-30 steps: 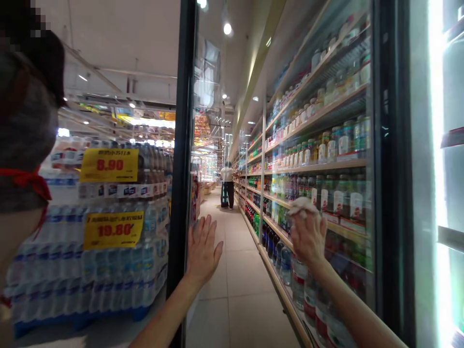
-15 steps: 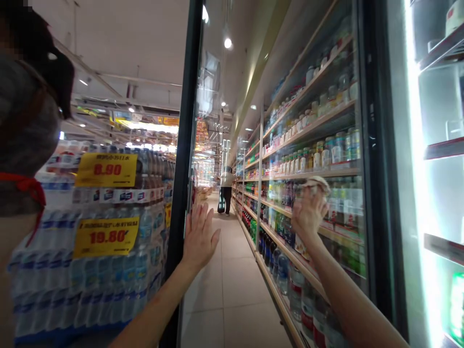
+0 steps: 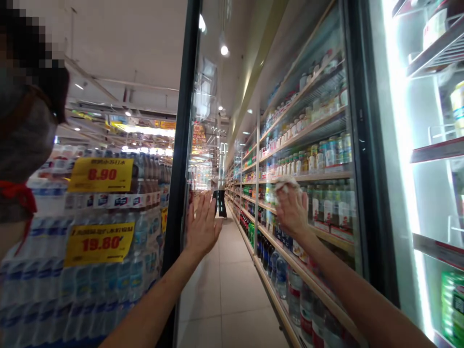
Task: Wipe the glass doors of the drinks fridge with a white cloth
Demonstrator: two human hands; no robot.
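Note:
A dark-framed glass door stands open in front of me. My left hand lies flat on the glass close to the frame, fingers stretched out and nothing in it. Farther right, my right hand presses a crumpled whitish cloth against the pane. Part of the cloth is hidden behind the fingers. Shelves of bottled drinks show through or in the glass; I cannot tell which.
Lit cooler shelves are at the right edge. Stacked packs of water bottles with yellow price signs fill the left. A person in a grey top is close on the left. Another person's dark trousers show down the aisle.
My right hand has moved left across the glass with the cloth. My left hand keeps its place on the door. The view has shifted slightly to the right.

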